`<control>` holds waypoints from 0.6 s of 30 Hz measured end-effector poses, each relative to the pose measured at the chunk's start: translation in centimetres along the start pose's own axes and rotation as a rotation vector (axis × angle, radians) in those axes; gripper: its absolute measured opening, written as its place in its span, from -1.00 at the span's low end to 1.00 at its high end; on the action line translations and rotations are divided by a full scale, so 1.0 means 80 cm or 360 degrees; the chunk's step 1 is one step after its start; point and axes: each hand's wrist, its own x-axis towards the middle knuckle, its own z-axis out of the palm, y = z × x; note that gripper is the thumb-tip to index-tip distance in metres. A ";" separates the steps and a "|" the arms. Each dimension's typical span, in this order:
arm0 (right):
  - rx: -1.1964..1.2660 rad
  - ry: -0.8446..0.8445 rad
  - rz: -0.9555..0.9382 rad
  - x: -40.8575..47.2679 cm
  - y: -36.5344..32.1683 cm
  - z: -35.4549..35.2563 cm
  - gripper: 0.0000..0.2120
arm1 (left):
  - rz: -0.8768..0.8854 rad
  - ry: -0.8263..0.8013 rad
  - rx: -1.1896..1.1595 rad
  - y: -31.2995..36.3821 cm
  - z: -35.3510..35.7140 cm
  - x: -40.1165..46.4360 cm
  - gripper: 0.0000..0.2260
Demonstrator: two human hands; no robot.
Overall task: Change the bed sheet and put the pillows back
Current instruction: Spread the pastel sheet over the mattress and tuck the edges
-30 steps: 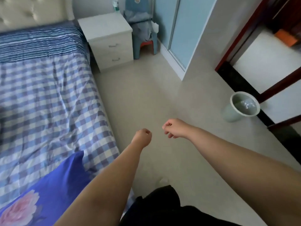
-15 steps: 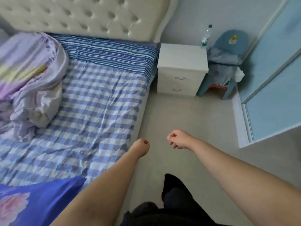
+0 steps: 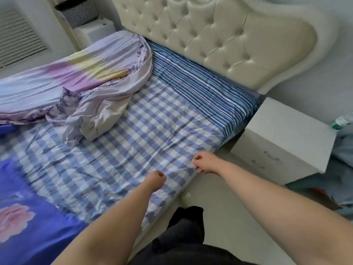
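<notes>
- The left hand is curled into a fist over the checked sheet, close to the bed's near edge; it seems to hold nothing.
- The right hand hovers just beside that edge with fingers bent — whether it has pinched the cloth I cannot tell.
- A loose pale sheet lies bunched on the far side of the bed, partly on top of the checked one, which covers most of the mattress up to the striped band under the headboard.
- A blue flowered cover lies on the near corner.
- Risk, as I judge it: pulling the checked sheet now would drag the bunched sheet and the flowered cover along — both weigh it down.
- No pillow is plainly in view.
</notes>
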 end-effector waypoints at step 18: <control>-0.0537 -0.0573 -0.0139 0.387 -0.270 -0.150 -0.90 | -0.0317 0.0392 -0.0712 0.184 -0.193 0.278 -0.90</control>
